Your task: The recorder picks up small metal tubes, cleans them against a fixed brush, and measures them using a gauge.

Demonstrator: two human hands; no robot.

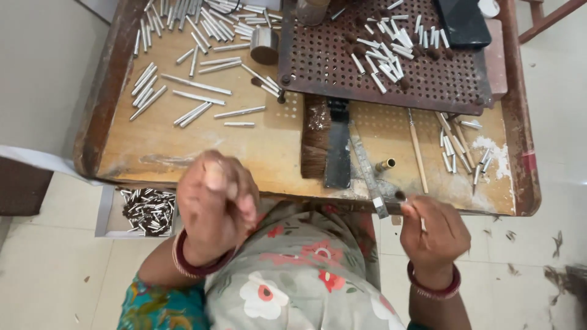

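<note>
From the head camera, looking down over a patterned lap, the left hand (215, 205) is raised near the front edge of the wooden work table (269, 156), its fingers curled in together into a loose fist; it is blurred, and whether anything sits inside it cannot be told. The right hand (433, 231) is lower and to the other side, fingertips pinched together on a small brush piece (400, 197) — a short thing with a dark tuft at its end — held just at the table's front edge, beside the tip of a metal ruler (369, 174) that lies slanted across the wood. Next to the ruler lie a flat dark blade (337, 146) and a block of brown bristle (315, 137), touching side by side. A small brass ferrule (386, 164) rests just right of the ruler, and a thin wooden stick (418, 150) lies beyond it. Loose silver tubes (199, 98) are scattered over the table's left half — more lie on a perforated metal plate (318, 61) at the back. On the floor below the table's left corner, a shallow white tray (107, 214) holds a heap of finished tufted pieces (148, 211).
</note>
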